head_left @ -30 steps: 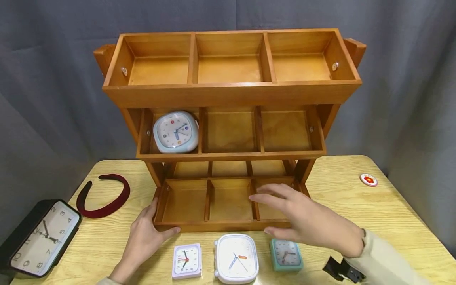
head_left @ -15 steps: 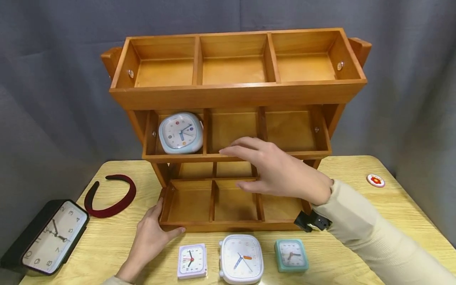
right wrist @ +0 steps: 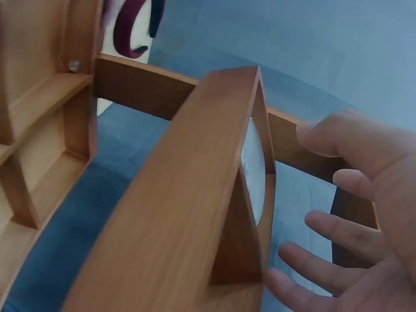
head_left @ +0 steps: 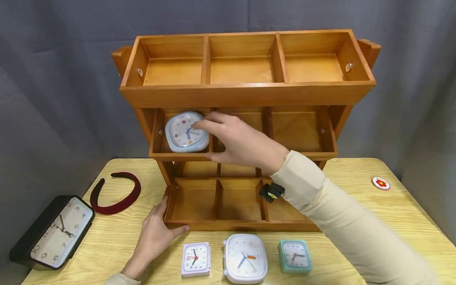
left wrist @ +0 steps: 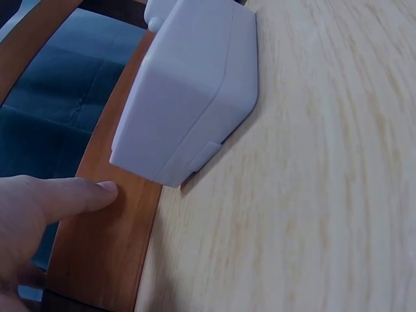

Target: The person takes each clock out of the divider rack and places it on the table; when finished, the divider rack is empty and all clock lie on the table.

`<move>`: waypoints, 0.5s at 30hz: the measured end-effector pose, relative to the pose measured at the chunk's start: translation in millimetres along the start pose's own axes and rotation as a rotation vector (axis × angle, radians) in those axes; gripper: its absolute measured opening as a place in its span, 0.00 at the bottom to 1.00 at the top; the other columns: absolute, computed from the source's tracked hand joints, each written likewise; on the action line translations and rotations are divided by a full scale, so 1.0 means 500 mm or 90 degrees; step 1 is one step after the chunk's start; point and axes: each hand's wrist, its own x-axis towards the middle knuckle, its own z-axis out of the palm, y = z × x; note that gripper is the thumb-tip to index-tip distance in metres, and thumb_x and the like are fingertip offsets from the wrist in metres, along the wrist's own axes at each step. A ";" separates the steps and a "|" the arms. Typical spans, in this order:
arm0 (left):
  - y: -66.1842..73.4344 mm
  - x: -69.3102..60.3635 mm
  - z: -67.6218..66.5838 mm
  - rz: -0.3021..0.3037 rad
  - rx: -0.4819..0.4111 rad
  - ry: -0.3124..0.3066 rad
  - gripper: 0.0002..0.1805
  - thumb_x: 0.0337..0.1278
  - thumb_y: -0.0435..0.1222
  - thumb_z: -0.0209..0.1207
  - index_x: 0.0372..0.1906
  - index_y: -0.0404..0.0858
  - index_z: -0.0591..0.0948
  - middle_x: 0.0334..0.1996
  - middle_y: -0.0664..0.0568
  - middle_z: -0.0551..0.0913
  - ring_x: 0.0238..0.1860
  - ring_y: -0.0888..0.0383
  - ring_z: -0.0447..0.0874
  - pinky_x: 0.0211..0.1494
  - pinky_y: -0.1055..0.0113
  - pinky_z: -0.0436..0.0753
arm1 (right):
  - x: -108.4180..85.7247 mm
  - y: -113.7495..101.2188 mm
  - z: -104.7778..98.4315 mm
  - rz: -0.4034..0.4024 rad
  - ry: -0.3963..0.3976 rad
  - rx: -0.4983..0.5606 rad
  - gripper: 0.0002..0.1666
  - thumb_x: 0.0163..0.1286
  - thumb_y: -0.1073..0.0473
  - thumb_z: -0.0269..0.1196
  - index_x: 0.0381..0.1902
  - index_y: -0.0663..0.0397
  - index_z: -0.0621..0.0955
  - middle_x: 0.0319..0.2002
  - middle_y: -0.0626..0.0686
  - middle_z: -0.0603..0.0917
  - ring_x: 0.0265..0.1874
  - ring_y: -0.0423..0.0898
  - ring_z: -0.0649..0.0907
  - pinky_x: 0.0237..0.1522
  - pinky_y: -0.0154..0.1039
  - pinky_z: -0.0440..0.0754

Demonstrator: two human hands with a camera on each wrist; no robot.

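A wooden tiered rack (head_left: 246, 95) with divided trays stands on the table. My left hand (head_left: 156, 229) holds its lower left corner, thumb along the front board and fingers at the side. In the left wrist view the thumb (left wrist: 84, 197) lies on that board. My right hand (head_left: 238, 140) is at the middle tray, fingers spread and loosely bent. Its fingertips overlap the right side of a light-blue alarm clock (head_left: 179, 134) in the left compartment. In the right wrist view the fingers (right wrist: 344, 234) stand apart from the clock (right wrist: 252, 172), which the tray partly hides.
In front of the rack stand a lilac clock (head_left: 196, 259), a white clock (head_left: 246, 259) and a teal clock (head_left: 295, 256). At left are a black-cased clock (head_left: 62, 233) and a dark red headband (head_left: 122, 202). A flower badge (head_left: 381, 183) lies at right.
My right hand has moved up and left from over the bottom tray to the light-blue clock. My left hand stays at the rack's corner. The head view has shifted slightly.
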 end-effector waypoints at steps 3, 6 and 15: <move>-0.002 0.000 0.002 0.006 -0.003 0.003 0.61 0.37 0.47 0.77 0.73 0.26 0.55 0.67 0.26 0.64 0.65 0.29 0.67 0.63 0.39 0.72 | 0.034 0.001 0.008 0.014 -0.019 -0.003 0.34 0.57 0.59 0.71 0.61 0.58 0.75 0.57 0.58 0.78 0.52 0.49 0.80 0.53 0.38 0.81; -0.003 -0.001 0.002 0.006 -0.003 0.006 0.61 0.38 0.47 0.76 0.73 0.27 0.55 0.67 0.27 0.65 0.64 0.29 0.67 0.62 0.39 0.72 | 0.065 0.002 0.016 0.028 -0.052 -0.005 0.34 0.58 0.59 0.70 0.63 0.58 0.74 0.59 0.58 0.77 0.53 0.49 0.80 0.54 0.38 0.80; -0.004 -0.001 0.007 -0.010 -0.004 0.002 0.62 0.36 0.46 0.77 0.74 0.29 0.53 0.68 0.29 0.64 0.65 0.30 0.67 0.64 0.41 0.72 | 0.132 -0.004 0.037 0.070 -0.197 -0.029 0.41 0.56 0.64 0.71 0.68 0.48 0.70 0.69 0.54 0.69 0.65 0.50 0.71 0.63 0.40 0.74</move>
